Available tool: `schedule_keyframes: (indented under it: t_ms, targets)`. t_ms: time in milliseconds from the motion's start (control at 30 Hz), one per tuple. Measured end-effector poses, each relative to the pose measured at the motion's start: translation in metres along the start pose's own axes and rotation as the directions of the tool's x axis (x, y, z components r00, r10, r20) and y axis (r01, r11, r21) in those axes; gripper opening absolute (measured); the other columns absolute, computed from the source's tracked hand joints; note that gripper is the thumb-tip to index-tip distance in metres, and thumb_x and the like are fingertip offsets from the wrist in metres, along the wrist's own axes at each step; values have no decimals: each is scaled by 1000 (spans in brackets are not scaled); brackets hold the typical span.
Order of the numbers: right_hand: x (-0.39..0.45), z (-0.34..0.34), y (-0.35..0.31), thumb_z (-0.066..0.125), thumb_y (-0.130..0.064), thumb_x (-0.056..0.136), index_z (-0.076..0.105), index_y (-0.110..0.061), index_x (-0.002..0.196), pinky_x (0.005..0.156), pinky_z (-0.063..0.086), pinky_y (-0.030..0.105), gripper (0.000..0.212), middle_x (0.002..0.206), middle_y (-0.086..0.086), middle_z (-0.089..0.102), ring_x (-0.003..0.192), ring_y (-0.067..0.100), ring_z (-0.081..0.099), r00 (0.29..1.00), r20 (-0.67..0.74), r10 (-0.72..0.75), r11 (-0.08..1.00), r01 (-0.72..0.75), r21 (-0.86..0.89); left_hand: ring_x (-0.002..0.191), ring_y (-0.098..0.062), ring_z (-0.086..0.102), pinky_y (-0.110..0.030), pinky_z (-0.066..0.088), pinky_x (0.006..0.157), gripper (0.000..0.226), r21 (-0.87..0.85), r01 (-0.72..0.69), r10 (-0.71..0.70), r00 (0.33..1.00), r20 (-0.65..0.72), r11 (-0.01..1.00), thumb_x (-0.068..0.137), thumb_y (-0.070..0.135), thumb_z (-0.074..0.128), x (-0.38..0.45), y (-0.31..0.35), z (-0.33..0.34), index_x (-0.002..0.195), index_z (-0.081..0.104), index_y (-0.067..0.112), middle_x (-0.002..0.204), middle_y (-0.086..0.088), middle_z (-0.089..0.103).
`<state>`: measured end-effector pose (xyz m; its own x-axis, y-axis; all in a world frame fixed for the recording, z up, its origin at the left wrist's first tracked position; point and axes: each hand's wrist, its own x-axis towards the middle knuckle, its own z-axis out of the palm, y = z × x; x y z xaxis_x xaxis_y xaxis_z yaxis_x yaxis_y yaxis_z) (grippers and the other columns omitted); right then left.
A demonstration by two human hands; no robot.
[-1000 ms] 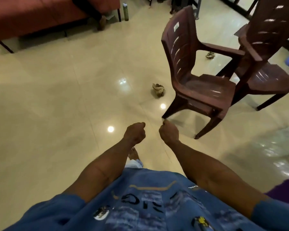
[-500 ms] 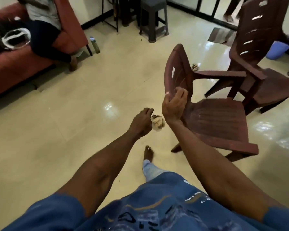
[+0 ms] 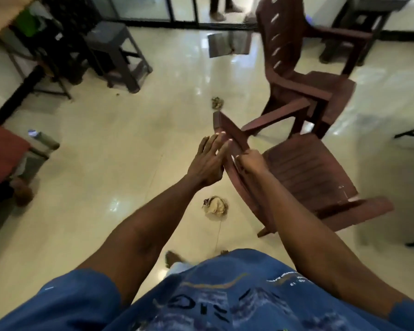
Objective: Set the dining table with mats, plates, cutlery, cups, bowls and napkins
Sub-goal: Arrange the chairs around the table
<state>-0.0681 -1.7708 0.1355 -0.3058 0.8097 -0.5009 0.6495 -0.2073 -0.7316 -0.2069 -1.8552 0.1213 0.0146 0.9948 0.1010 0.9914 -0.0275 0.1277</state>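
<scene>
You're on chair setup, no tableware in view: right hand (image 3: 250, 161) grips the near maroon chair (image 3: 306, 177) backrest at frame center. Left hand (image 3: 207, 161) lies flat against it, fingers straight, holding nothing. Next: wrap left, then reposition the chair.

head view, steeply downward (close)

You stand on a glossy cream tiled floor (image 3: 105, 163) that mirrors overhead lights as bright spots. A brown moulded plastic armchair (image 3: 308, 168) is directly ahead, with a second brown plastic armchair (image 3: 296, 68) behind it. A grey plastic stool (image 3: 116, 53) stands at upper left, beside a dark metal-framed table (image 3: 22, 44). Black-framed glass doors (image 3: 153, 10) run along the far side. A red upholstered seat (image 3: 3, 151), probably a sofa, sits at the left edge. Two crumpled beige cloths (image 3: 215, 205) lie on the floor.
</scene>
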Motion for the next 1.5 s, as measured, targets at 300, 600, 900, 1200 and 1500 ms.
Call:
schedule_keyframes:
  t_ms: [300,600,900,1200,1500]
  targets:
    - [-3,34,-21,52,-29,98,69,-11,106,74,53,34,26,105,9,70,86,22,65,951,-66,303,936,-310,-165,130,-32,42,-49,14,119,49,-49,-503,505,862,51,863,70,29,41,66,-74,11,112,63,13,128,-9,56]
    - [-50,55,-23,31,-62,89,66,-13,116,91,45,43,66,123,12,63,113,37,59,628,-557,543,768,-640,27,107,-27,58,-45,31,106,22,-69,-716,718,684,127,695,79,23,56,99,-82,-4,98,66,18,103,-4,70]
    - [-27,50,-12,30,-44,70,66,-17,110,93,48,45,60,120,10,64,104,32,60,607,-413,679,684,-727,58,99,-21,64,-34,43,94,14,-125,-889,892,419,173,441,88,25,58,142,-99,-10,99,66,21,104,-1,70]
    - [-9,65,-52,46,-35,81,65,-12,110,78,44,35,41,114,10,66,103,30,62,430,-511,744,586,-788,191,58,-26,60,-28,45,53,17,-153,-959,970,243,-15,238,70,19,47,175,-114,12,70,64,16,66,-5,64]
    - [62,84,-109,42,-37,83,66,-12,107,82,45,36,42,111,9,66,103,31,61,210,-578,789,476,-803,358,53,-22,58,-25,43,48,26,-156,-986,976,83,-200,51,73,19,41,255,-155,18,66,66,17,61,-1,63]
